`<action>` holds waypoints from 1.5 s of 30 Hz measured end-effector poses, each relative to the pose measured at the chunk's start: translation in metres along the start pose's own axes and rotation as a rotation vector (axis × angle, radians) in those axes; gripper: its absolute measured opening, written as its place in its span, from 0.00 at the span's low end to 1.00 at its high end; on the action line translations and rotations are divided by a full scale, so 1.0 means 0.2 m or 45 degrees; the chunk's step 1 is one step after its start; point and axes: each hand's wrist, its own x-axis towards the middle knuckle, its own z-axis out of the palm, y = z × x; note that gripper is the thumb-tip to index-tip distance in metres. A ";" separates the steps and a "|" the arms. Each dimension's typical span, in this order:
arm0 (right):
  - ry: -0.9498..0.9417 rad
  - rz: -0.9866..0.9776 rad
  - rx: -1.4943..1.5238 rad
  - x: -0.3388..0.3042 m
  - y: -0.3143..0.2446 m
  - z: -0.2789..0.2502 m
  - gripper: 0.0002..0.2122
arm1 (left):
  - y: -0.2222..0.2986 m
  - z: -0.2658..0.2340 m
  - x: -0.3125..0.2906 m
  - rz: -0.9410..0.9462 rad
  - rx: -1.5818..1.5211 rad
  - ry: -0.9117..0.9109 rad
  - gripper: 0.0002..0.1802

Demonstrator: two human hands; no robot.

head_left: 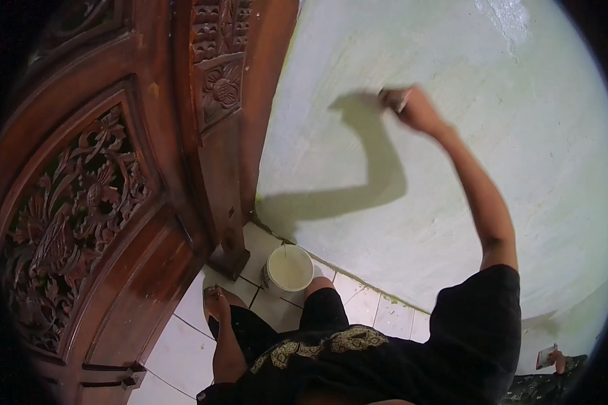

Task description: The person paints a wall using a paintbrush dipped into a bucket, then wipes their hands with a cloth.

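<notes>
Up against the pale green wall (466, 175), my right hand (422, 115) is closed round a paintbrush (393, 100). The brush has a dark end and a whitish patch, slightly smeared by motion. My arm's shadow falls on the wall to its left. My left hand (217, 304) rests by my left knee with its fingers curled; what they hold, if anything, is too small to make out. Between my knees and the wall stands a white bucket (271, 278) with pale liquid inside and a thin dark line at its far rim.
A carved dark wooden partition (125, 223) rises on the left, its post (230, 250) standing near the bucket. White floor tiles (175, 344) lie below, with greenish specks along the wall's foot. At the lower right, another person's hand (557, 360) holds a flat, pale object (546, 356).
</notes>
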 end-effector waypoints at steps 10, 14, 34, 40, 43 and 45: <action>0.331 0.159 -0.808 -0.03 0.19 -0.13 0.11 | 0.07 0.00 0.00 -0.025 -0.143 0.004 0.12; -0.071 0.101 -0.462 -0.19 -0.22 0.24 0.12 | -0.24 0.09 0.08 0.133 0.300 -0.152 0.12; -0.178 0.168 -0.417 -0.30 -0.20 0.37 0.15 | -0.34 0.16 0.09 -0.092 0.074 -0.104 0.15; -0.088 -0.045 0.106 0.01 -0.06 0.11 0.03 | -0.39 0.10 0.07 0.088 -0.215 0.054 0.16; 0.266 0.096 -0.270 0.19 0.10 -0.37 0.04 | -0.19 0.13 0.04 0.008 -0.238 -0.061 0.15; 0.617 0.358 -0.703 0.28 0.07 -0.59 0.06 | -0.12 0.09 0.03 -0.076 0.008 -0.119 0.14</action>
